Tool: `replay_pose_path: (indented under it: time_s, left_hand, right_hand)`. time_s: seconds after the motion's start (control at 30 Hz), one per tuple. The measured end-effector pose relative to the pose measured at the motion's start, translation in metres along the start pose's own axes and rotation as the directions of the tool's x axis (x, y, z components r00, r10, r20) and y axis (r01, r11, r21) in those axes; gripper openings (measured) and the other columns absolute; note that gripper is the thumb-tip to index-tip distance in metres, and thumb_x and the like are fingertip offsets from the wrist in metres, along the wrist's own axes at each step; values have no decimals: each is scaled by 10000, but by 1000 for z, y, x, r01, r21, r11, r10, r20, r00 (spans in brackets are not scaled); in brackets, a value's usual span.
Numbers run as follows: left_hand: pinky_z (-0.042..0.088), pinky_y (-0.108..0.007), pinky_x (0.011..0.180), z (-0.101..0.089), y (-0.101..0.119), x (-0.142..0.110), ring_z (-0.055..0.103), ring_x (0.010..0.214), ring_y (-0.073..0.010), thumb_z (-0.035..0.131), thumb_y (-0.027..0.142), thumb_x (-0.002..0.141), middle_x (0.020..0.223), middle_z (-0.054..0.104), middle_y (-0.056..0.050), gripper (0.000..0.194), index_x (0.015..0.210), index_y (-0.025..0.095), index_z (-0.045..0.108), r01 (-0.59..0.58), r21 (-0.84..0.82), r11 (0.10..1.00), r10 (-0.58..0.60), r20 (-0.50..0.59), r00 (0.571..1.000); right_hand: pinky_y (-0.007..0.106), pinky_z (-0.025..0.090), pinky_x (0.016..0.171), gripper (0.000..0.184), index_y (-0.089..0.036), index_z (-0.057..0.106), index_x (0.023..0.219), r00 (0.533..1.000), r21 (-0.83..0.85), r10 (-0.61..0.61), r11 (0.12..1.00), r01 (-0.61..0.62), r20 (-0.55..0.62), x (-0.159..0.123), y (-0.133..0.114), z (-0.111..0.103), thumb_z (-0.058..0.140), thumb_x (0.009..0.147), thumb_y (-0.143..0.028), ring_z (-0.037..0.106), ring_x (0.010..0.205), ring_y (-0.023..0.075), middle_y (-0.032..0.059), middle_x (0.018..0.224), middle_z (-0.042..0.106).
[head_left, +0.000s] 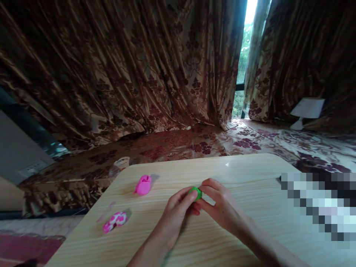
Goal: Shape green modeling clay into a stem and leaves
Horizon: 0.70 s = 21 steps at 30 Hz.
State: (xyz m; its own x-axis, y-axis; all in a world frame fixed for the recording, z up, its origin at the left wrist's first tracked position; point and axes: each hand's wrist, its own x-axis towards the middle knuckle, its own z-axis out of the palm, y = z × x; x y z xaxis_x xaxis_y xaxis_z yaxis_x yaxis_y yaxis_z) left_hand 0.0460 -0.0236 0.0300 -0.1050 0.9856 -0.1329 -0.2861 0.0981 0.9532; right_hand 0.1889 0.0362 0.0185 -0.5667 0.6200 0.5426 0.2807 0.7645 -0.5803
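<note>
Above the middle of the wooden table (222, 237), a small bright green lump (197, 193), which looks like modelling clay, is held between both hands. My left hand (178, 205) grips it from the left, thumb across its front. From the right, my right hand (217, 198) pinches its edge with thumb and forefinger. To the left on the table stands a pink, hollow-topped shape (143, 185) resembling a little shoe. Nearer to me lies a pink and white spotted piece (115, 221). The far side of the green lump is hidden by the fingers.
A pixelated patch (319, 204) covers whatever is at the table's right side. Beyond the far edge is a flower-patterned covered ledge (178, 142) with a white lamp (308, 108) at right. Patterned curtains (155, 66) hang behind. A clear plastic item (120, 164) sits past the left corner.
</note>
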Motion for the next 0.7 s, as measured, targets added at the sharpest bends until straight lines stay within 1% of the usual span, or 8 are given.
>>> replay_pose_path:
  time_s: [0.07,0.13,0.27,0.37,0.5,0.57,0.63,0.7]
  left_hand:
    - [459,-254,662,1,0,0,567,700,-137,600,362,802,795,654,-66,259,941,156,674,18,-50,999,-18,12,1000]
    - [465,-258,661,1,-1,0,580,701,-144,573,377,817,799,667,-77,269,902,147,682,23,-55,998,-22,17,1000]
    - [466,-277,589,3,-1,-2,577,595,-158,522,445,829,650,648,-79,374,753,112,676,31,92,995,-30,-10,1000]
    - [446,-263,534,5,1,-4,575,584,-160,485,487,834,641,632,-65,403,773,127,656,-7,173,985,17,-61,998]
    - [422,-225,513,4,3,-2,552,598,-134,555,425,814,650,605,-31,281,801,153,625,-66,140,988,67,0,998]
    - [393,-209,480,2,1,1,507,524,-108,553,420,818,582,572,-10,275,770,155,608,-40,117,992,41,-9,999]
    - [330,-198,419,-1,-2,3,437,431,-86,538,443,820,491,517,17,305,720,159,586,-11,114,993,17,-56,998]
    - [262,-198,379,-2,-6,4,363,364,-71,536,472,810,416,451,36,352,652,158,564,5,147,989,9,-98,995]
  right_hand:
    - [290,468,779,331,-208,571,1109,999,59,28,998,-29,22,-2,0,-2,637,786,-232,555,865,160,37,956,577]
    - [276,469,757,434,-215,521,1191,999,90,36,995,-40,38,-3,-1,-4,649,778,-249,557,841,153,30,943,577]
    - [235,431,669,97,-195,633,885,997,83,16,996,-23,75,-4,-1,-5,551,855,-235,536,714,119,2,773,554]
    - [221,396,631,184,-179,614,734,998,60,11,998,-15,70,-3,-1,-6,509,880,-218,519,665,104,-7,710,531]
    - [211,393,625,226,-177,619,736,996,149,37,988,-49,85,-1,0,-8,467,900,-210,527,660,100,-8,695,560]
    - [213,402,622,225,-175,631,807,991,205,79,974,-99,105,-1,0,-8,440,912,-228,530,651,100,-6,703,585]
    - [219,416,613,211,-169,603,1029,988,238,105,963,-130,115,-2,-1,-8,487,889,-277,524,630,102,-10,714,597]
    - [224,427,615,412,-169,504,1215,989,252,88,961,-115,116,-4,-3,-7,573,834,-310,521,638,105,-4,769,609]
